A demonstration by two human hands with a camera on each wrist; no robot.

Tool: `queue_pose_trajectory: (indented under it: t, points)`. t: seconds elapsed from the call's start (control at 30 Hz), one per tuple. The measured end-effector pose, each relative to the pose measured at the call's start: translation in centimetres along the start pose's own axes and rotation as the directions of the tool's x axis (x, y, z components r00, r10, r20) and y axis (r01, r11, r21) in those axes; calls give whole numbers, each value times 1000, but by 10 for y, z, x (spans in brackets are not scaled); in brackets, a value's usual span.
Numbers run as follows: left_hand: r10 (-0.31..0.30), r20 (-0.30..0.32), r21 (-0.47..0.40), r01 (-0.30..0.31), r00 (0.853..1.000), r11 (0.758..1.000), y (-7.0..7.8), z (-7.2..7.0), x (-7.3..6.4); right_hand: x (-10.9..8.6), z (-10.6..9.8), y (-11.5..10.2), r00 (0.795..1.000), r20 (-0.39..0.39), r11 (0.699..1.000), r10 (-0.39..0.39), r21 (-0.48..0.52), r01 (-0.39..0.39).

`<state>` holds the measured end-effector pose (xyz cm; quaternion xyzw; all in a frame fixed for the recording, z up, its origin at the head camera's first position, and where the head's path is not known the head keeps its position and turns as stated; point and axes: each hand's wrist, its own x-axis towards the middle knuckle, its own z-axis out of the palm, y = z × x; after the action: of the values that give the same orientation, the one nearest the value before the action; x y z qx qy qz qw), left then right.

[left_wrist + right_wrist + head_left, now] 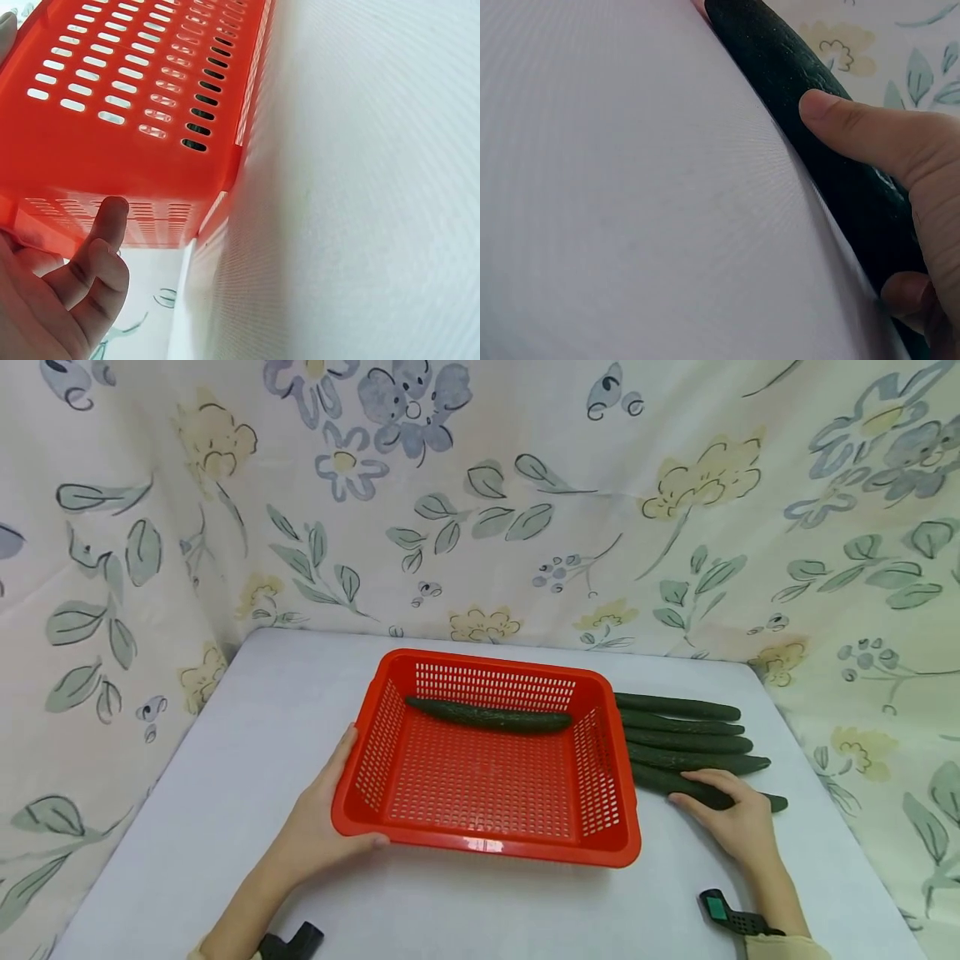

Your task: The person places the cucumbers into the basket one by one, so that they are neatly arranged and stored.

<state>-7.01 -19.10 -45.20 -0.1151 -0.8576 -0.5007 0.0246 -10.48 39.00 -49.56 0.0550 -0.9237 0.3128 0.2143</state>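
"How far along?"
"Flat white bench (255, 727), red perforated plastic basket (487, 802): one long dark-green cucumber (491, 717) inside; five cucumbers (688, 741) beside it remain, I judge."
"Hands?"
"My left hand (311, 822) grips the basket, my right hand (738, 817) the nearest outside cucumber (662, 779)."

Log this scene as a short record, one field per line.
Container: red basket
Inside it: one cucumber, lying near the far wall
Left hand: holds the basket's left side, near the front corner
Right hand: grips the nearest cucumber right of the basket
Beyond that one: four more cucumbers, side by side
Surface: white table
Backdrop: floral cloth
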Motion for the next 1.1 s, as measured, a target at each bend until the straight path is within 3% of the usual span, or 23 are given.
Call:
queue_pose_trajectory:
  t: [0.8,1.1]
  points:
    - [14,6,-22,-14,1000,1000,0,1,2,0,-9,-8,999,-31,999,-42,9,42]
    - [4,1,-6,-4,1000,1000,-3,1,0,-1,-10,-9,999,-39,1000,-24,10,24]
